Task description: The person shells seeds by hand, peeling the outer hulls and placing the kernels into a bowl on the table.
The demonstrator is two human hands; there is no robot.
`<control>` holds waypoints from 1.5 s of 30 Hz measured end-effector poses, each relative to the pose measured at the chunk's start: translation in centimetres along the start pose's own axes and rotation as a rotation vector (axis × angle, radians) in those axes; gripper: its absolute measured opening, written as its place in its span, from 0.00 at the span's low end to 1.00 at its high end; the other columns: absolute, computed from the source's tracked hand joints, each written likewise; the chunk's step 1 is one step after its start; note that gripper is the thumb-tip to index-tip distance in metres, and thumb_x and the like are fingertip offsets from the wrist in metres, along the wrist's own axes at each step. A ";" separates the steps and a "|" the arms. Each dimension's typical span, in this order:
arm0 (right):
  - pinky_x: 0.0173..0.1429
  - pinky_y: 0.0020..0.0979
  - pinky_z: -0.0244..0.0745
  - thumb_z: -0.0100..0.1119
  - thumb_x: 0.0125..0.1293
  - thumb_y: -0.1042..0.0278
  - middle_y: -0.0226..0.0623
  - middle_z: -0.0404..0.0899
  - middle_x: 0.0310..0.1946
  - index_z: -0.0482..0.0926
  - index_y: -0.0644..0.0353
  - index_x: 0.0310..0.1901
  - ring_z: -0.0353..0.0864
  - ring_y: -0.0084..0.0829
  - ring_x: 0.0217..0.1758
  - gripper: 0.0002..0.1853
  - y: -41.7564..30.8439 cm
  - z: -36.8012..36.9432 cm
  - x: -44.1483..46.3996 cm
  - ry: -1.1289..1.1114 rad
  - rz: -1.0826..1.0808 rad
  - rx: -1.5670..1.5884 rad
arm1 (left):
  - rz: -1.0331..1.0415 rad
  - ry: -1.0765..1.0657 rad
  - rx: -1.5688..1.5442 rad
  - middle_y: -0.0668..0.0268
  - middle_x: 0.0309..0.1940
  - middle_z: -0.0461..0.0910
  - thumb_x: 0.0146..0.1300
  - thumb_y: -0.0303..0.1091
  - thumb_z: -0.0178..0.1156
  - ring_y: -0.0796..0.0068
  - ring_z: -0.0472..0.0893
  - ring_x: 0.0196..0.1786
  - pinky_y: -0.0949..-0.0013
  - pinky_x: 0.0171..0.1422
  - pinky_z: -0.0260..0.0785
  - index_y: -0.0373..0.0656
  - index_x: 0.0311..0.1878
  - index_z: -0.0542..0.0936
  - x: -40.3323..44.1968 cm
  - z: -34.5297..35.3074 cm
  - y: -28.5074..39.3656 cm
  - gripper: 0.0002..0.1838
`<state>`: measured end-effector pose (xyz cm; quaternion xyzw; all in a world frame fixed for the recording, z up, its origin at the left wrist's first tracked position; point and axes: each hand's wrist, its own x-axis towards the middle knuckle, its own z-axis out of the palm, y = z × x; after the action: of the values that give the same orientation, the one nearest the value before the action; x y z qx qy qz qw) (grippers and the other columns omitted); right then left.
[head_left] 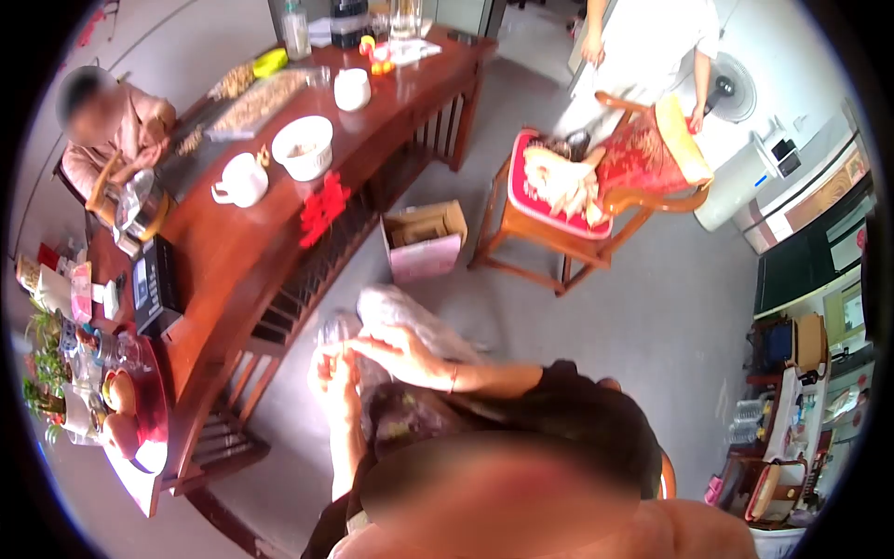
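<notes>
My left hand (337, 374) is raised low in the middle of the view, its fingers closed near the fingertips of my right hand (402, 356). The right forearm comes in from the right, with a thin red band at the wrist. Both hands meet at something small that I cannot make out. Just beyond the fingertips is a clear plastic container (337, 326). A translucent plastic bag (419, 319) lies behind my right hand, partly hidden by it.
A long wooden table (242, 270) bears a white bowl (303, 149), a white mug (242, 181) and a tray of small pieces (256, 104). A person (140, 121) sits behind it. Another stands beyond a wooden chair (643, 168). An open cardboard box (424, 256) sits on the floor.
</notes>
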<state>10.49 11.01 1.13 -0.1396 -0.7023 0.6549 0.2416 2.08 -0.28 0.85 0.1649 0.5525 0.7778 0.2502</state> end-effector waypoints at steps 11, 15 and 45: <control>0.25 0.28 0.62 0.55 0.68 0.66 0.40 0.70 0.17 0.78 0.63 0.35 0.66 0.26 0.18 0.09 -0.2 0.1 0.1 0.043 -0.129 -0.108 | 0.014 -0.015 -0.025 0.75 0.18 0.69 0.63 0.29 0.60 0.90 0.60 0.17 0.81 0.22 0.48 0.39 0.34 0.76 -0.1 -0.1 0.1 0.05; 0.30 0.24 0.64 0.55 0.69 0.66 0.30 0.73 0.22 0.79 0.65 0.36 0.68 0.16 0.27 0.10 -0.6 0.0 0.2 -0.044 0.106 0.096 | -0.023 -0.010 -0.024 0.75 0.18 0.70 0.63 0.30 0.61 0.90 0.61 0.18 0.81 0.22 0.48 0.39 0.33 0.76 -0.1 0.1 0.7 0.06; 0.24 0.24 0.58 0.55 0.69 0.63 0.26 0.74 0.19 0.79 0.63 0.34 0.64 0.17 0.20 0.11 -0.6 -1.1 1.1 -0.251 0.187 0.091 | -0.114 -0.111 -0.006 0.66 0.23 0.78 0.60 0.25 0.59 0.91 0.59 0.16 0.83 0.20 0.48 0.36 0.35 0.77 0.7 -1.4 1.1 0.03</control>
<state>10.23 12.44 1.94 -0.1101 -0.6807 0.7179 0.0959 0.54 -1.22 1.41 0.1753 0.5438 0.7537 0.3246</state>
